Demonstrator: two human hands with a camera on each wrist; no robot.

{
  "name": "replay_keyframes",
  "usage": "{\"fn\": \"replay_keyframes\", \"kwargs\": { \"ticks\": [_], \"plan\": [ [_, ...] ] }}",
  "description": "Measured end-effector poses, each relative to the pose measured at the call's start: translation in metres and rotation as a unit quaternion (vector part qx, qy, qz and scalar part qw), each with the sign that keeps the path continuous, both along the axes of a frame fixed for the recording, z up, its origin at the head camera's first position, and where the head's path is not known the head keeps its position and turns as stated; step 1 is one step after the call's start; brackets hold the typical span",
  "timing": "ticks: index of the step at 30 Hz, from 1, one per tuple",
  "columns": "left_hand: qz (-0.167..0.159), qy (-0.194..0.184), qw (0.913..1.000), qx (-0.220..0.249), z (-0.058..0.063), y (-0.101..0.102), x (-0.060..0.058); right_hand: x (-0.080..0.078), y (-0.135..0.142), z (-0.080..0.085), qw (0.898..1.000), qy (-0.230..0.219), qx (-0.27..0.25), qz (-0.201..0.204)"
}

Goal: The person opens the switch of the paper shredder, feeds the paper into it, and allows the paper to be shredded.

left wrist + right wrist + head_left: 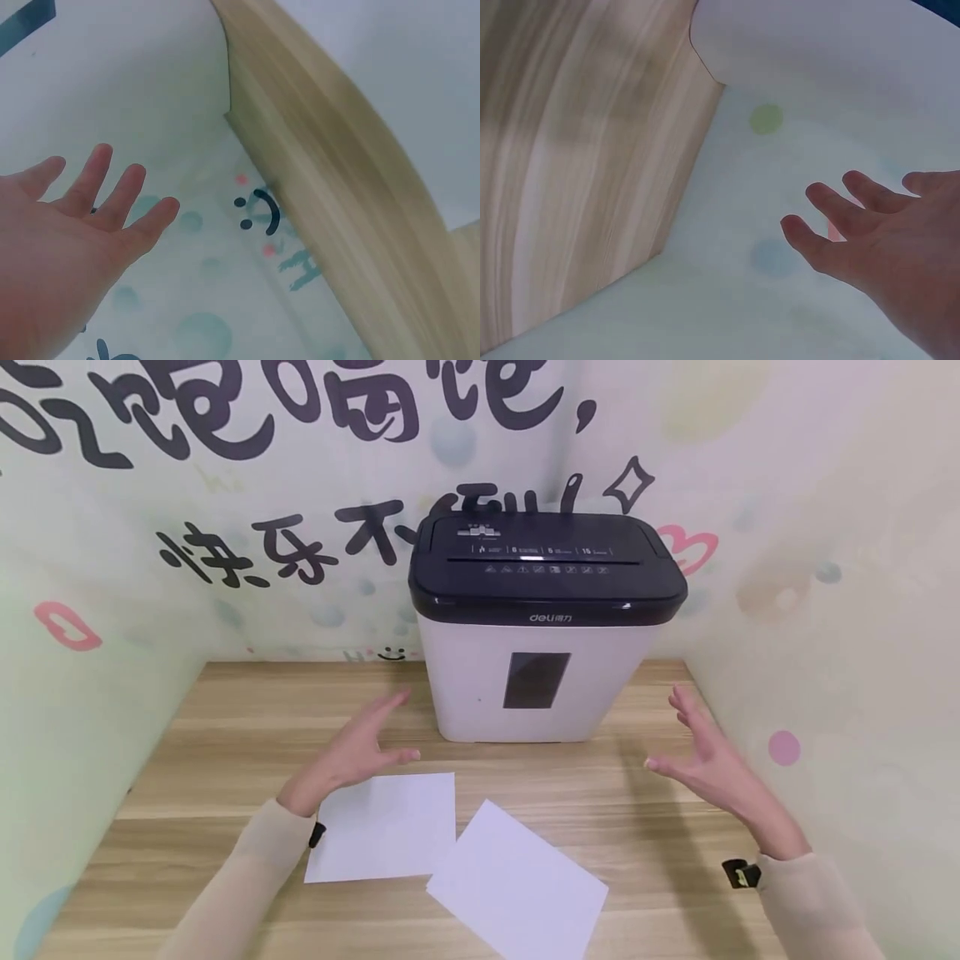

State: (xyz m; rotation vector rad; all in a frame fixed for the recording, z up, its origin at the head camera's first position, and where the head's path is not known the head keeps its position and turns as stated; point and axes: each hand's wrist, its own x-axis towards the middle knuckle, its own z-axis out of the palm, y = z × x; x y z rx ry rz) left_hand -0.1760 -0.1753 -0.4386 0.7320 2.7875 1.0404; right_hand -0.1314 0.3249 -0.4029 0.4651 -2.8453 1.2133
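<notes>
A paper shredder [480,681] with a white bin and a black top stands upright at the back of the table. To its left, my left hand [356,750] hovers with spread fingers, holding nothing. My right hand [712,768] is on the other side, fingers apart and nothing in its grasp. Both hands are clear of the shredder. One white sheet of paper [386,831] lies under and in front of the left hand. Another white sheet [521,889] lies at an angle to its right, their edges meeting. The left wrist view shows the left fingers extended.
The wood-grain table [225,735] runs up to walls on the left, back and right. Dark lettering and small drawings cover the back wall [300,618]. The shredder's feed slot [543,560] faces upward. A black strap [741,873] hangs at the right wrist.
</notes>
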Motion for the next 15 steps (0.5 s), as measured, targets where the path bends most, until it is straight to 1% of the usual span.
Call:
{"fn": "replay_keyframes", "kwargs": {
  "ticks": [6, 10, 12, 15],
  "plan": [
    [-0.01, 0.002, 0.9999, -0.002, -0.012, 0.008, 0.012, 0.017, -0.007, -0.008, 1.0, 0.007, 0.018, -0.003],
    [-0.023, 0.005, 0.9997, -0.011, -0.018, 0.014, 0.019, 0.029, -0.01, -0.015, 1.0, -0.009, 0.027, -0.008],
    [-0.028, 0.009, 0.9994, -0.019, -0.02, 0.017, 0.021, 0.034, -0.011, -0.019, 0.999, -0.021, 0.025, -0.008],
    [-0.03, 0.005, 0.9993, -0.024, -0.023, 0.022, 0.023, 0.039, -0.012, -0.024, 0.999, -0.042, 0.019, -0.011]
  ]
}}
